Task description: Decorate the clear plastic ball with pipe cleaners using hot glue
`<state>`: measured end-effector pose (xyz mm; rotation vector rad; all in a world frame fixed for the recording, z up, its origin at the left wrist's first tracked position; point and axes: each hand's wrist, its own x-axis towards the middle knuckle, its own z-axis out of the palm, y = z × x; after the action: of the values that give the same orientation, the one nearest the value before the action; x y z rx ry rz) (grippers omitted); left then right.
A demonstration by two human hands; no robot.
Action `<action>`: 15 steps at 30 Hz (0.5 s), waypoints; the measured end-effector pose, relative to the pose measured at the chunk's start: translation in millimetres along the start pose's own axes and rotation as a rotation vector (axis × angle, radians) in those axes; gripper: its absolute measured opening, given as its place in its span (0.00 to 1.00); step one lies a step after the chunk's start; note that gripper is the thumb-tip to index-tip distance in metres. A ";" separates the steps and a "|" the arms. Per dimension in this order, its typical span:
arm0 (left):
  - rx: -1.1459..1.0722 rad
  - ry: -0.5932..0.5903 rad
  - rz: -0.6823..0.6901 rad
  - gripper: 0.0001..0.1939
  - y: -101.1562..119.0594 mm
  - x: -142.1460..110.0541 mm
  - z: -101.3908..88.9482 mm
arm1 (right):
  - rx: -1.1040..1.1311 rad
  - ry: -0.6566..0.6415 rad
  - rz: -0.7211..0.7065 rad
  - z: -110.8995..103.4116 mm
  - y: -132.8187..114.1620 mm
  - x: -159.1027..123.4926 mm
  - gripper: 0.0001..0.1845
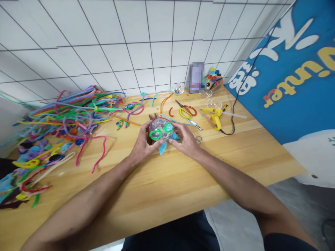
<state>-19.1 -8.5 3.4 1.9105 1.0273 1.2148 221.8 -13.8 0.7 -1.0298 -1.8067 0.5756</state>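
Between my two hands is a round grey craft ball (161,126) with bright green rings on its face and blue pointed pieces sticking out below and at its right. My left hand (142,143) wraps the ball's left side, the thumb along its lower edge. On the opposite side, my right hand (186,140) grips it near a blue piece (162,149). Just behind the ball show the dark tips of a tool (154,115); the rest of it is hidden. A small pair of grey-handled scissors (199,139) lies right of my right hand.
Pipe cleaners (78,104) are heaped at the left, with loose coloured pieces (39,157) in front. Behind my right hand lie red-and-yellow scissors (186,111) and a utility knife (195,124). A yellow glue gun (215,116) with a cord, clear shells (214,104), a phone (196,77) and a decorated ball (213,80) stand farther right.
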 end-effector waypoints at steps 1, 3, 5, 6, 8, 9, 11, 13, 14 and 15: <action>-0.018 0.006 -0.006 0.45 -0.1 0.2 0.2 | -0.006 -0.005 -0.005 -1.0 -1.1 0.1 0.32; -0.034 0.023 0.001 0.43 -0.6 0.3 1.0 | -0.022 0.004 -0.018 -4.1 -2.0 -0.4 0.30; -0.035 0.036 0.019 0.42 -1.3 -0.3 2.4 | -0.047 0.055 -0.034 -8.3 -1.3 -1.8 0.26; -0.037 0.034 0.026 0.42 -1.8 -0.6 3.4 | -0.058 0.093 -0.041 -10.5 -1.3 -2.1 0.23; -0.037 0.031 0.029 0.42 -3.8 -0.6 5.4 | -0.079 0.182 -0.054 -15.2 -5.2 0.1 0.17; -0.027 0.038 0.035 0.43 -5.1 -0.1 6.2 | -0.091 0.226 -0.067 -18.1 -10.9 3.1 0.14; 0.008 0.042 0.075 0.46 -7.8 1.6 7.2 | -0.102 0.290 -0.125 -26.8 -32.6 11.3 0.08; 0.070 0.031 0.144 0.47 -8.9 3.3 7.7 | -0.024 0.311 -0.171 -42.2 -64.1 15.2 0.05; 0.098 0.030 0.179 0.47 -8.7 3.9 8.0 | 0.023 0.325 -0.186 -53.3 -79.1 11.6 0.07; 0.121 0.032 0.210 0.47 -8.2 4.3 8.3 | 0.058 0.334 -0.205 -66.6 -90.5 2.0 0.07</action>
<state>-12.5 -1.7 -4.6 2.1427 0.9544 1.3299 244.9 -63.9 98.6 -0.8331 -1.5653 0.3074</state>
